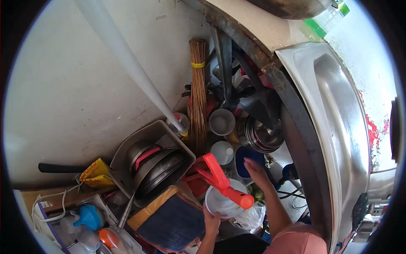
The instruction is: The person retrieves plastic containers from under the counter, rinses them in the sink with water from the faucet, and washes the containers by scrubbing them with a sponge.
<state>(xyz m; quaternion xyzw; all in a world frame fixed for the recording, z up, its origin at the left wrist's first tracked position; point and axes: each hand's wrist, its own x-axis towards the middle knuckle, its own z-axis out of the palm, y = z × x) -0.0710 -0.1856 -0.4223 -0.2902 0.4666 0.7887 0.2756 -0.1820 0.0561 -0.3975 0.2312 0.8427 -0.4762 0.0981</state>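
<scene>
- Left hand pinches the white tub at its 7 o'clock.
- Right hand, fingers outstretched, at tub's 2 o'clock.
- Red piece crosses tub, 11 to 4.

The bowl is milky white, the plastic piece over it vivid red-orange, the sleeve salmon pink. Then the others — brown broom with a yellow band, grey-brown bin, bright blue funnel, yellow packet with dark print, silvery sink.
</scene>
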